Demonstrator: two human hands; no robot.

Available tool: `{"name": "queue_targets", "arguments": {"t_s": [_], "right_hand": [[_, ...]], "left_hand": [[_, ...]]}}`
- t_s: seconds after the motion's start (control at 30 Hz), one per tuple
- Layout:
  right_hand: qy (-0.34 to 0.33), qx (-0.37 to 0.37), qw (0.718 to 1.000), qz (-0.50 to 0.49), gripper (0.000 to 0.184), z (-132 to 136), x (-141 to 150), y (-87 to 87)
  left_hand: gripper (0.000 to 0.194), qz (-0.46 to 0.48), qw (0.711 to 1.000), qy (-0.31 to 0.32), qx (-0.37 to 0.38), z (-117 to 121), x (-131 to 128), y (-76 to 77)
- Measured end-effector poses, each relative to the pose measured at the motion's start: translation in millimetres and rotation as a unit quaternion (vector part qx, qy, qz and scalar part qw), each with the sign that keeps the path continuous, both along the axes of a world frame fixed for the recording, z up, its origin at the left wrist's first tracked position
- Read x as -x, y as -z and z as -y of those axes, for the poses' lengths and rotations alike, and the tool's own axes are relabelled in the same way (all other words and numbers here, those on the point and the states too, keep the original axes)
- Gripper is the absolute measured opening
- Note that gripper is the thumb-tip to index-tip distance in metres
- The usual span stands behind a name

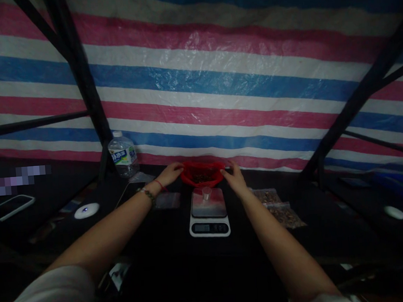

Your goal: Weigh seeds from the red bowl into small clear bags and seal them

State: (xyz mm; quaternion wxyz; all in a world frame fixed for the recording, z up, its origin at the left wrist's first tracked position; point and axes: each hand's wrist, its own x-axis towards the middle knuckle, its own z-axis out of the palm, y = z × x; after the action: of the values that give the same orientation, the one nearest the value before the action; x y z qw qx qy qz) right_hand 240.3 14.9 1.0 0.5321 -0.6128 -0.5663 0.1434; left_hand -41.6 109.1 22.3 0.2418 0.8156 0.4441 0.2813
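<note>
A red plastic bag [204, 184] stands wide-mouthed at the back of the black table, with small brown pieces [203, 176] inside. My left hand [171, 173] pinches its left edge. On the opposite side, my right hand [235, 178] has its fingers closed on the right edge. Just in front of the bag sits a white digital kitchen scale [209, 213] with a metal plate. A small shiny, cup-like piece [206, 194] is on that plate; its exact kind is hard to make out in the dim light.
Filled clear bags [285, 215] lie beside my right forearm. An empty-looking zip bag [167, 200] is left of the scale. Farther left are a clear plastic bottle [123, 155] and a white oval device [86, 210]. Dark metal posts [90, 94] frame the striped sheet [211, 94].
</note>
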Motion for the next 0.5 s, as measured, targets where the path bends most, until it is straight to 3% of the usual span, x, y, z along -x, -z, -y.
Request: {"name": "queue_targets", "arguments": {"t_s": [0.1,0.2,0.37,0.5], "right_hand": [[-0.07,0.07,0.992,0.072,0.048,-25,11,-11.4],[-0.087,0.156,0.978,0.11,0.039,-42,10,-22.9],[-0.043,0.125,0.984,0.12,0.046,-56,-12,-50.1],[-0.056,0.127,0.965,0.221,0.052,-53,-17,-48.0]], "left_hand": [[0.03,-0.047,0.998,0.015,0.049,-9,-23,-6.2],[0.027,-0.07,0.997,-0.006,0.043,-17,-33,-19.0],[0.038,-0.062,0.997,-0.039,-0.01,-26,-36,-48.7],[0.033,-0.075,0.997,-0.01,-0.01,-9,-43,-41.3]]}}
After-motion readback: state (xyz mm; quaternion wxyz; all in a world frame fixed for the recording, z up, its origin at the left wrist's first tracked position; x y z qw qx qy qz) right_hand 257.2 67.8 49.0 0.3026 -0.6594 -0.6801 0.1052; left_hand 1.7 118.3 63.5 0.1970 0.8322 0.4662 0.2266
